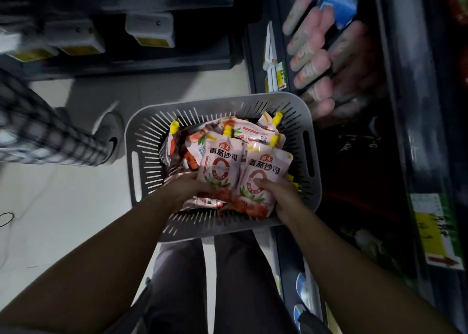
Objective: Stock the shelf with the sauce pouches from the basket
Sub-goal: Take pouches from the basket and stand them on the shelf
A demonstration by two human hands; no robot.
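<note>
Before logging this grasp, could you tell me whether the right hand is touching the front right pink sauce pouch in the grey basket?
Touching. The head view shows the right hand with its thumb pressed on the pink sauce pouch.

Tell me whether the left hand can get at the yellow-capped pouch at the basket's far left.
Probably yes. The left hand already grips a pouch, so it must let go first; the yellow-capped pouch lies uncovered on the pile in the basket.
</note>
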